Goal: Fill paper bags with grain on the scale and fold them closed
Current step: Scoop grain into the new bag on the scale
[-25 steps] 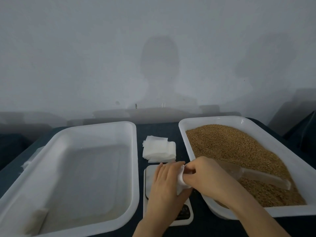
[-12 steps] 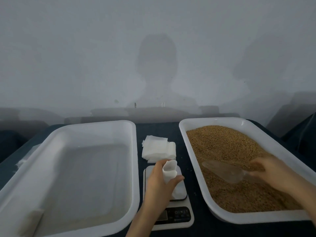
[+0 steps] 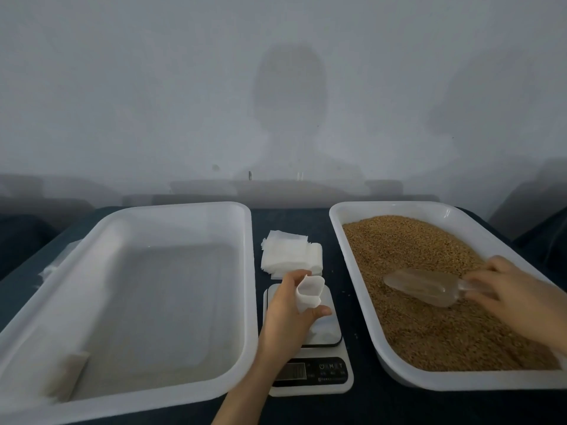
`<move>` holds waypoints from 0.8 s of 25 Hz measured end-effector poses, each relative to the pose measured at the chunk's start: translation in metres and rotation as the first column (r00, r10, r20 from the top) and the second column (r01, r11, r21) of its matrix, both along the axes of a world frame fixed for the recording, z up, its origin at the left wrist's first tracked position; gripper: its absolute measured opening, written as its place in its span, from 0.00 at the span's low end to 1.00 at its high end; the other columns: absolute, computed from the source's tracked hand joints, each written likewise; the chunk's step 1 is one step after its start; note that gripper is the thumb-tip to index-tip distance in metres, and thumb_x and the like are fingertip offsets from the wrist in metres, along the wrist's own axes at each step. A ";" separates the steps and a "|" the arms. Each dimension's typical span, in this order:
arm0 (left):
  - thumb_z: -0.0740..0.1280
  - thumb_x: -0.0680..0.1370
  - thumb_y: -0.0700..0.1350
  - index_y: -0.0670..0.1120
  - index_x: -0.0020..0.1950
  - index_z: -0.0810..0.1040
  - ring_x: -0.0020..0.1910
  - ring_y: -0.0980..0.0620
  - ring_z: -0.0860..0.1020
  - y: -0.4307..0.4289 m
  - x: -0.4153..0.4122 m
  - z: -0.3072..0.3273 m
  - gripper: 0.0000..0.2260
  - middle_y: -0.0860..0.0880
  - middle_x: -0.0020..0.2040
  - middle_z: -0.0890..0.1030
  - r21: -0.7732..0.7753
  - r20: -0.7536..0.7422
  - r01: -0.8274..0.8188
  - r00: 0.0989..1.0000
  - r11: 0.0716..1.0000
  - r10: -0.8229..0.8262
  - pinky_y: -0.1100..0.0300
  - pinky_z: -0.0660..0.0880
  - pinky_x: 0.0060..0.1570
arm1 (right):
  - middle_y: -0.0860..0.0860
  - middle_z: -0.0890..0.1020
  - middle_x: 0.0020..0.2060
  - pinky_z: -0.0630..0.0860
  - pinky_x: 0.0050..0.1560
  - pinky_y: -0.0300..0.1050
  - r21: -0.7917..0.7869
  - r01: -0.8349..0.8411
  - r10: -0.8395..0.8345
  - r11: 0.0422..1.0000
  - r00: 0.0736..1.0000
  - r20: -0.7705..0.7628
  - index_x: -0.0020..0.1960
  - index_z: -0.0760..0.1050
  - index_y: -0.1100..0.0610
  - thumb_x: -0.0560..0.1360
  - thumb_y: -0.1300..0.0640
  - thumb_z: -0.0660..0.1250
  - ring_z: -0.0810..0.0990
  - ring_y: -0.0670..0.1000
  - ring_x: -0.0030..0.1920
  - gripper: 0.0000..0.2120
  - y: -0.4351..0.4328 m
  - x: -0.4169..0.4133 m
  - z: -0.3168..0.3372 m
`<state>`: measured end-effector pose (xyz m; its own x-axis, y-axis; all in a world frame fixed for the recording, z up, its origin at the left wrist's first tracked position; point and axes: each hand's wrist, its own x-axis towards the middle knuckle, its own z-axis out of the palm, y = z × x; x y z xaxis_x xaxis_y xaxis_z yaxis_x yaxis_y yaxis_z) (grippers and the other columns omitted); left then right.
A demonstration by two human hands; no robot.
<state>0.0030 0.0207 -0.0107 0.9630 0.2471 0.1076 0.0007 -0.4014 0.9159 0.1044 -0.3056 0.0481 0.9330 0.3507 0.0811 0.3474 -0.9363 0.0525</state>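
Hands are working over a dark table [image 3: 306, 217] in the head view, the only view given. The left hand [image 3: 287, 315] is holding a small white paper bag [image 3: 310, 293] upright, its thumb and fingers curling round the bag's lower part while the mouth is gaping open at the top. The bag is sitting over the platform of a white scale [image 3: 311, 391] at the table's middle. The hand is hiding the bag's bottom, so I cannot tell whether it is touching the platform. Just beyond the scale, a stack of flat white bags [image 3: 288, 256] is lying on the table.

The right hand [image 3: 518, 299] is gripping the handle of a clear plastic scoop [image 3: 423, 286], fingers wrapping round it. The scoop's bowl is lying on the surface of the brown grain [image 3: 429, 332], its open end pointing left toward the scale. The grain is filling a white tray [image 3: 399, 377] to the right of the scale.

To the left of the scale, a second white tray [image 3: 252, 271] is standing with one pale, folded packet [image 3: 73, 374] leaning in its near left corner. A grey wall [image 3: 153, 102] is rising behind the table, carrying the person's shadow.
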 end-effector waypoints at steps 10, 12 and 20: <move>0.70 0.76 0.46 0.61 0.69 0.61 0.59 0.58 0.66 -0.006 0.001 0.002 0.27 0.62 0.58 0.66 -0.071 -0.024 0.024 0.999 0.997 -0.026 0.55 0.71 0.64 | 0.42 0.76 0.47 0.79 0.46 0.39 0.072 0.010 -0.004 0.997 0.996 -0.088 0.54 0.75 0.48 0.77 0.50 0.64 0.77 0.40 0.43 0.07 0.062 0.016 -0.020; 0.70 0.76 0.46 0.60 0.69 0.61 0.58 0.57 0.67 -0.006 0.001 0.002 0.26 0.61 0.57 0.65 -0.080 -0.017 0.014 1.000 0.997 -0.015 0.54 0.71 0.64 | 0.43 0.78 0.46 0.79 0.46 0.41 0.196 0.040 -0.009 0.980 0.988 -0.153 0.53 0.75 0.49 0.76 0.52 0.65 0.78 0.42 0.43 0.06 0.062 0.020 -0.023; 0.70 0.75 0.45 0.69 0.58 0.59 0.53 0.61 0.71 -0.009 0.004 -0.001 0.26 0.66 0.54 0.66 -0.087 0.016 0.031 0.999 0.996 -0.030 0.66 0.72 0.56 | 0.37 0.77 0.45 0.69 0.46 0.36 0.466 0.124 -0.006 0.876 0.969 -0.247 0.51 0.75 0.44 0.73 0.51 0.69 0.74 0.38 0.46 0.08 0.027 0.017 -0.020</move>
<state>0.0067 0.0122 -0.0116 0.9687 0.2270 0.1009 -0.0236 -0.3200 0.9471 0.1216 -0.2783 0.0283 0.9649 0.2626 0.0021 0.2318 -0.8478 -0.4770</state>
